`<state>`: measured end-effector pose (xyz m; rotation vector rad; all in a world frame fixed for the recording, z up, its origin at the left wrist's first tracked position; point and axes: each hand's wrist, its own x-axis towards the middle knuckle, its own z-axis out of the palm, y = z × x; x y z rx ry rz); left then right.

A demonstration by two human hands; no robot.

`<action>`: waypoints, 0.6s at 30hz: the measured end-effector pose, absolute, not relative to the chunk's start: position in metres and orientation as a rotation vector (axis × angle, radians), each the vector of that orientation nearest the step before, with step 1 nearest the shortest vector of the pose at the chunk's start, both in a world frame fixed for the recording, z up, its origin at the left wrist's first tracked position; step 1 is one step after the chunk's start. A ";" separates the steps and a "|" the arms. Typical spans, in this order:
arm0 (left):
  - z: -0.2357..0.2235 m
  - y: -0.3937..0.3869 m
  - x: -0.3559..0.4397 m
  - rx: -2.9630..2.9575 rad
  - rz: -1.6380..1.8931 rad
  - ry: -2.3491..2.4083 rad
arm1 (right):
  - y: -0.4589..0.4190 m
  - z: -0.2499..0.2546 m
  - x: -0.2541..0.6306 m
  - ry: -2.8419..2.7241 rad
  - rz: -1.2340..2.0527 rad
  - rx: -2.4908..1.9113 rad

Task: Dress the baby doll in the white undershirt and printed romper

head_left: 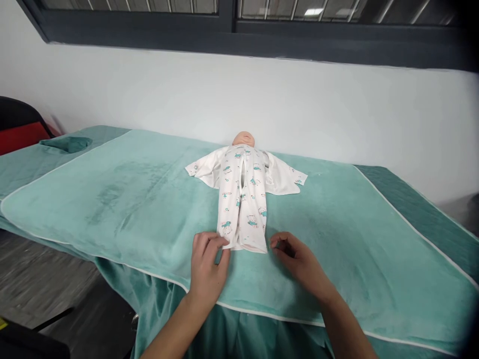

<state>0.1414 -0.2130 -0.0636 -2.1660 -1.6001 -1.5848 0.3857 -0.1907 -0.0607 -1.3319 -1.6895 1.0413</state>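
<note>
A baby doll [244, 137] lies face up on the bed, only its head showing above its clothes. White printed baby clothes [245, 199] cover its body, with both sleeves spread sideways and a gap down the front. The lower part of the garment points toward me. At its lower left corner, my left hand [209, 264] pinches the hem between thumb and fingers. My right hand [295, 257] is just right of the lower right corner, its fingers loosely curled, thumb and forefinger slightly apart with nothing visible between them. The doll's arms and legs are hidden by the cloth.
A pale green padded cover [149, 199] with white piping lies over the bed. A face opening [69, 143] is at its far left, near a red and black chair [22, 124]. Behind stands a white wall [149, 94] under a dark window frame [187, 35].
</note>
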 end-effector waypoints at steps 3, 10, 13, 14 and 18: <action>-0.067 -0.214 0.139 -2.139 -1.609 -1.621 | -0.191 -0.062 0.387 -1.673 1.044 -1.337; -0.073 -0.225 0.136 -2.205 -1.704 -1.644 | -0.191 -0.064 0.386 -1.604 1.053 -1.319; -0.070 -0.219 0.128 -2.201 -1.779 -1.648 | -0.188 -0.062 0.386 -1.468 1.028 -1.285; -0.067 -0.212 0.125 -2.193 -1.785 -1.654 | -0.184 -0.061 0.385 -1.424 1.021 -1.262; -0.048 -0.155 0.115 -2.242 -1.782 -1.703 | -0.151 -0.046 0.372 -1.404 0.978 -1.174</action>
